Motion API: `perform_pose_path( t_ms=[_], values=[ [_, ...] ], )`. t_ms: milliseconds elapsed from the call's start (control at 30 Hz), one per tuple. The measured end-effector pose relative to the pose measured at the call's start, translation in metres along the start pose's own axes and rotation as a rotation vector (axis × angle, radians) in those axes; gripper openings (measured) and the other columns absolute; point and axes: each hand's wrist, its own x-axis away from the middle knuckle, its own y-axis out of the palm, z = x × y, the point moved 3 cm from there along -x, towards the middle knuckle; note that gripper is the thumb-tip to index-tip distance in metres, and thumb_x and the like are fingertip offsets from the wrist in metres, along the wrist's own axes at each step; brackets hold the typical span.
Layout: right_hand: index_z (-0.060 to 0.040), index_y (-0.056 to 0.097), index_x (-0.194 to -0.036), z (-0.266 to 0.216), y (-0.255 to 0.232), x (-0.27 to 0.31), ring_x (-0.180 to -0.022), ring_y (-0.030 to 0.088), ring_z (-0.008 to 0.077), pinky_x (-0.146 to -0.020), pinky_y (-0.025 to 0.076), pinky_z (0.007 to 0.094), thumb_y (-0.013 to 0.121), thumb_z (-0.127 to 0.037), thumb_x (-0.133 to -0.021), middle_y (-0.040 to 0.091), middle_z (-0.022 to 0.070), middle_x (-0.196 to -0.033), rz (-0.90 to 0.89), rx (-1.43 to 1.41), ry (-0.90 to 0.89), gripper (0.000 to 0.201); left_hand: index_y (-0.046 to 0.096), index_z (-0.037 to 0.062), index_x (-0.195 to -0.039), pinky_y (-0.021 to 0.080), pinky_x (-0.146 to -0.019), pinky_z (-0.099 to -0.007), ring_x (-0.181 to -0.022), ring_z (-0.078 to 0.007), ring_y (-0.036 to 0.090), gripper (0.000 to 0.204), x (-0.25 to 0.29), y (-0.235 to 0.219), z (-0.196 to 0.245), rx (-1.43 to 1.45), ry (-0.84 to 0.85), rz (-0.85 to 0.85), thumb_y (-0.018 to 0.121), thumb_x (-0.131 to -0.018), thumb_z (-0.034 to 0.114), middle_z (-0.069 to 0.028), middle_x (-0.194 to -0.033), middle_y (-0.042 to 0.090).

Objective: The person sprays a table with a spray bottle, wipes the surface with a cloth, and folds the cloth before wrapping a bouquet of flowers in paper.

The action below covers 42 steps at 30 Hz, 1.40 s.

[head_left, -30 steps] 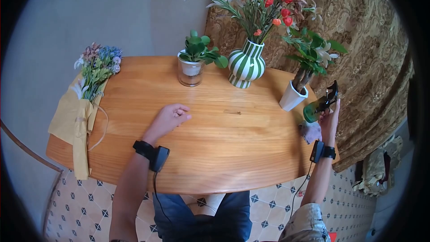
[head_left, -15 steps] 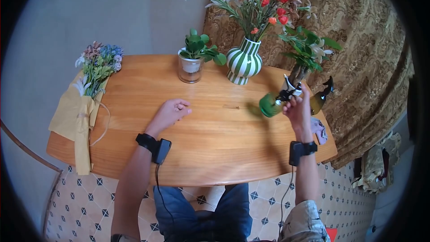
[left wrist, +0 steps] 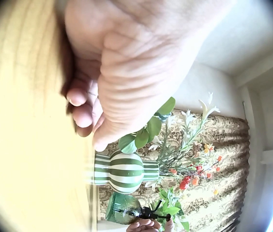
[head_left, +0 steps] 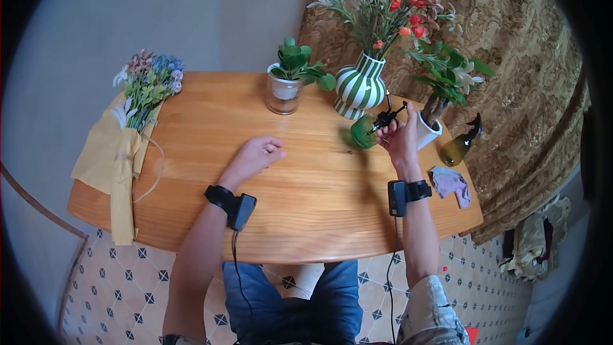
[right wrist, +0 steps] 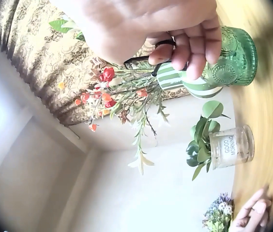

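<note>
My right hand [head_left: 401, 144] grips a green glass spray bottle [head_left: 364, 132] by its black spray head [head_left: 386, 117], on the right side of the table. In the right wrist view, the fingers [right wrist: 197, 46] curl around the black head, and embossed patterns show on the green glass [right wrist: 238, 58]. The bottle stands in front of a green-and-white striped vase [head_left: 359, 89] full of artificial flowers. Near the middle of the wooden table [head_left: 300, 198], my left hand [head_left: 257, 156] rests with loosely curled fingers and holds nothing.
A glass-potted plant [head_left: 284, 97] stands at the back. To the right are a white planter [head_left: 429, 133], an amber spray bottle [head_left: 454, 151] and a crumpled purple-grey cloth [head_left: 450, 182]. A paper-wrapped bouquet [head_left: 121, 166] lies along the left edge. A patterned curtain [head_left: 511, 57] hangs behind.
My right hand has carried the green spray bottle leftward from the table's right edge to before the striped vase, uncovering the amber bottle and cloth. My left hand stays on the table.
</note>
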Motion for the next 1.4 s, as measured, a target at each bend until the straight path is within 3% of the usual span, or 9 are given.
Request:
perform_pose_path(
  t_ms=[400, 700, 767, 1000, 1067, 1133, 1200, 1333, 1400],
  values=[
    [-0.0148, 0.042, -0.057, 0.001, 0.021, 0.007, -0.059, 0.061, 0.0184, -0.065, 0.049, 0.0293, 0.044, -0.077, -0.079, 0.053, 0.0025, -0.06, -0.149, 0.08, 0.07, 0.066, 0.062, 0.0002, -0.111, 0.041, -0.051, -0.0198, -0.062, -0.0056, 0.053, 0.038, -0.004, 0.001, -0.006, 0.009, 0.036, 0.007, 0.071, -0.083, 0.026, -0.0002, -0.082, 0.061],
    [-0.0125, 0.044, -0.061, -0.106, 0.11, 0.009, -0.067, 0.062, 0.0213, -0.066, 0.05, 0.0316, 0.049, -0.075, -0.079, 0.056, 0.0044, -0.067, -0.341, 0.066, -0.06, 0.065, 0.062, -0.0006, -0.112, 0.042, -0.051, -0.0198, -0.062, -0.0061, 0.054, 0.039, -0.003, 0.001, -0.004, 0.041, 0.032, -0.003, 0.071, -0.083, 0.025, -0.0014, -0.083, 0.063],
    [-0.012, 0.049, -0.067, -0.118, 0.138, 0.014, -0.076, 0.063, 0.0209, -0.067, 0.049, 0.0307, 0.046, -0.075, -0.08, 0.057, 0.0051, -0.073, -0.356, 0.062, -0.06, 0.065, 0.061, -0.0011, -0.112, 0.043, -0.052, -0.0202, -0.063, -0.0063, 0.054, 0.039, -0.005, 0.0, -0.007, 0.037, 0.043, 0.002, 0.071, -0.084, 0.024, -0.0017, -0.083, 0.063],
    [-0.0105, 0.049, -0.071, -0.165, 0.19, -0.033, -0.077, 0.063, 0.0237, -0.068, 0.05, 0.0355, 0.046, -0.073, -0.082, 0.057, 0.0062, -0.075, -0.473, -0.008, -0.08, 0.064, 0.06, -0.0031, -0.113, 0.047, -0.057, -0.022, -0.068, -0.0073, 0.057, 0.039, -0.012, 0.002, -0.021, 0.027, 0.057, 0.028, 0.071, -0.084, 0.02, -0.0038, -0.085, 0.065],
    [-0.0113, 0.049, -0.071, -0.195, 0.201, -0.03, -0.073, 0.063, 0.0219, -0.068, 0.051, 0.0334, 0.048, -0.065, -0.087, 0.058, 0.0053, -0.072, -0.446, 0.044, -0.165, 0.056, 0.061, -0.0034, -0.112, 0.047, -0.058, -0.0216, -0.069, -0.0073, 0.057, 0.038, -0.011, 0.002, -0.021, 0.026, 0.059, 0.035, 0.071, -0.083, 0.02, -0.0041, -0.086, 0.065],
    [-0.0071, 0.05, -0.076, -0.224, 0.209, -0.051, -0.075, 0.064, 0.0258, -0.072, 0.055, 0.0386, 0.051, -0.057, -0.089, 0.056, 0.0064, -0.072, -0.377, 0.093, -0.186, 0.052, 0.061, -0.0041, -0.111, 0.048, -0.06, -0.0218, -0.07, -0.0078, 0.058, 0.038, -0.008, 0.002, -0.015, 0.022, 0.081, 0.025, 0.071, -0.083, 0.019, -0.0051, -0.087, 0.067],
    [-0.0113, 0.048, -0.071, -0.24, 0.218, -0.081, -0.057, 0.055, 0.0272, -0.059, 0.047, 0.0517, 0.046, -0.075, -0.08, 0.049, 0.0098, -0.058, -0.226, 0.065, -0.138, 0.064, 0.061, -0.0042, -0.111, 0.048, -0.062, -0.0225, -0.071, -0.0083, 0.059, 0.037, -0.008, 0.003, -0.014, 0.011, 0.071, 0.033, 0.071, -0.083, 0.019, -0.0059, -0.088, 0.067],
    [-0.0099, 0.047, -0.07, -0.23, 0.23, -0.107, -0.055, 0.052, 0.0262, -0.056, 0.048, 0.0469, 0.046, -0.07, -0.083, 0.044, 0.0082, -0.056, -0.224, 0.041, -0.268, 0.061, 0.063, -0.0037, -0.11, 0.05, -0.066, -0.0253, -0.074, -0.0101, 0.062, 0.036, -0.008, 0.001, -0.01, -0.012, 0.076, 0.055, 0.071, -0.083, 0.018, -0.0088, -0.088, 0.069],
    [-0.003, 0.049, -0.083, -0.219, 0.23, -0.13, -0.075, 0.063, 0.0305, -0.075, 0.055, 0.044, 0.053, -0.051, -0.089, 0.054, 0.0076, -0.072, -0.189, -0.027, -0.22, 0.049, 0.063, -0.0034, -0.109, 0.05, -0.067, -0.0257, -0.074, -0.0104, 0.062, 0.035, -0.008, 0.0, -0.008, -0.027, 0.077, 0.057, 0.071, -0.083, 0.018, -0.0094, -0.087, 0.069]
  ],
)
